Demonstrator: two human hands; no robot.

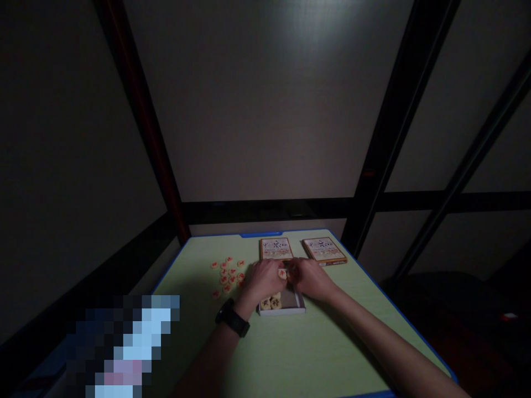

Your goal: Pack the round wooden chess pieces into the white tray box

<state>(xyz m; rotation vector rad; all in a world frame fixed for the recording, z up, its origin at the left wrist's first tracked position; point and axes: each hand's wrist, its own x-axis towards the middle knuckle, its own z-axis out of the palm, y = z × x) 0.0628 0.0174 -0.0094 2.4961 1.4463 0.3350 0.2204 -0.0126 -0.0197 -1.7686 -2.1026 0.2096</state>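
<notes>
left hand (pixel 269 276): pinching round cream red-marked disc (pixel 282 274) | over open white rectangular box (pixel 286 312) | right hand (pixel 309 276): just right of disc, grip unclear

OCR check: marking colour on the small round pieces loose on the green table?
Red, on pale round pieces; head view shows it best.

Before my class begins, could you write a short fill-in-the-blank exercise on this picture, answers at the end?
1. The black wristwatch is on the person's ____ wrist.
2. The loose xiangqi pieces left of the tray bear ____ characters.
3. The green table has a ____ rim.

Missing words: left; red; blue.
</notes>
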